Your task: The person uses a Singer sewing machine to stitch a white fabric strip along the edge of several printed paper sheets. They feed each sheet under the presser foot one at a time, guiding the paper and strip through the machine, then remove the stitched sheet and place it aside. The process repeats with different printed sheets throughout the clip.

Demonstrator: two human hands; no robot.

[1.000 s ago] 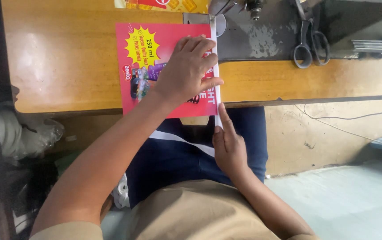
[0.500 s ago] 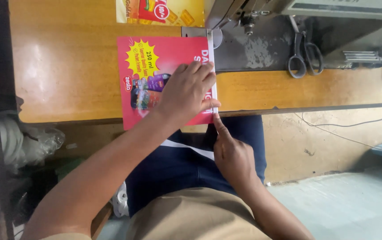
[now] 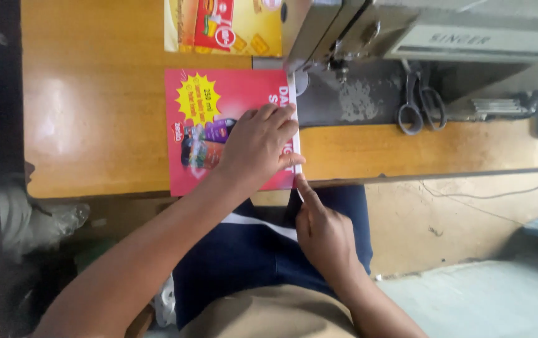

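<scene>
Nearest to me, my right hand (image 3: pixel 322 235) sits at the table's near edge with its forefinger stretched out, the tip touching the near end of the white strip (image 3: pixel 295 134) that runs along the right edge of the pink printed sheet (image 3: pixel 219 134); the other fingers are curled in and hold nothing. Just beyond it my left hand (image 3: pixel 259 147) lies flat on the sheet, fingers spread and pressing down, gripping nothing, their tips at the strip. The sheet lies on the wooden table (image 3: pixel 93 125), its near edge hanging slightly over the rim and its far right corner right by the foot of the sewing machine (image 3: pixel 406 37). To do this well, I judge I should keep the left palm's pressure even so the sheet cannot skew, steer the strip straight with the forefinger, and keep the fingertips clear of the needle. Farther right lie scissors (image 3: pixel 420 109); at the far edge lies a yellow printed sheet (image 3: pixel 225 28).
</scene>
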